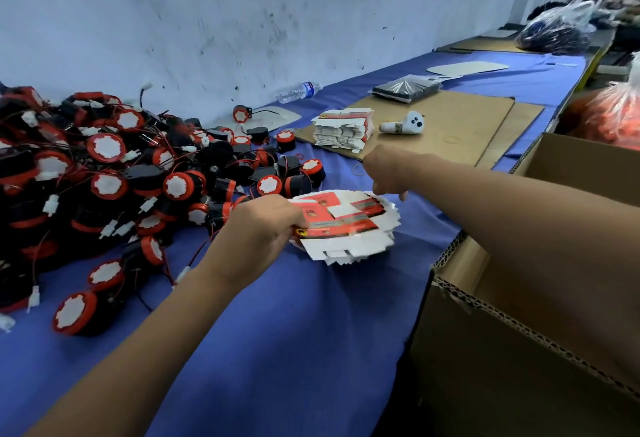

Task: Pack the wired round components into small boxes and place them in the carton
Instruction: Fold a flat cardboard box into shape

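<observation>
Two hands over a blue cloth [277, 315], both at a fanned stack of flat boxes [346, 228]. Left hand [266, 228] curled round the near-left edge of that stack, thumb on top, fingers underneath, lifting it just clear of the cloth. Right hand [388, 173] at the far edge of the same stack, fingers curled down in a loose fist; whether pinching the top sheet or only touching it, impossible to tell, since the fingertips are hidden behind the knuckles. Thin rubber band [358, 170] lying on the cloth just left of the right hand.

Left of the left hand and beyond it, a big heap of round parts [114, 173], black bodies with red rims and white faces, red and black wires tangled through, white plugs at the ends. One more part [240, 113] apart from the heap, further off near the wall.

Beyond the right hand, a second stack of flat boxes [344, 131] on a sheet of brown cardboard [450, 131], with a small white toy-like thing [403, 124] just to its right. Further still, a dark packet in clear wrap [407, 88] and a plastic water bottle [299, 91] lying on its side by the wall.

Under the right forearm and to its right, an open brown carton [519, 350], flaps up, standing beside the table edge. Plastic bags [557, 26] at the far end, well away from both hands.
</observation>
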The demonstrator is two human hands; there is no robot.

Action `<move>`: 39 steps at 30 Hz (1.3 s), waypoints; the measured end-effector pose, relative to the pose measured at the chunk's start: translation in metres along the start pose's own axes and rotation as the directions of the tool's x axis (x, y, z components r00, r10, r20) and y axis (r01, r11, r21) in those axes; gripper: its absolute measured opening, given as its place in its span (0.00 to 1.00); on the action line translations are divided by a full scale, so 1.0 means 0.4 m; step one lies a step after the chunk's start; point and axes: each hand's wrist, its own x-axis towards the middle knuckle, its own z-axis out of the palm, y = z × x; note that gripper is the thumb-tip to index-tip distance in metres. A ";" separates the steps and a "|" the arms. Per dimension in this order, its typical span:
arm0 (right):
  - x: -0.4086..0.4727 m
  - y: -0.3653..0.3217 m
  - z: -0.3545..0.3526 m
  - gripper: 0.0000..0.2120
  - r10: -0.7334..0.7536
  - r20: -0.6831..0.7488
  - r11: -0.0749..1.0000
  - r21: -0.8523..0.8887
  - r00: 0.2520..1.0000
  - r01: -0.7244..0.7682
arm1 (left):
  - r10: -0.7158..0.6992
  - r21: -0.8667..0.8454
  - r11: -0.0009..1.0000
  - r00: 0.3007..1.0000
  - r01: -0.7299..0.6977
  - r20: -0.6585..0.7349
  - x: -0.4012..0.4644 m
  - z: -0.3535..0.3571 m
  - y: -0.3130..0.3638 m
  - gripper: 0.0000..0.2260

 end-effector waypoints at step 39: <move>-0.360 -1.160 -0.046 0.38 -0.573 -0.598 -0.340 0.796 0.560 0.502 | -0.928 -0.720 0.354 0.317 0.597 -0.194 -0.748 -0.407 0.044 0.34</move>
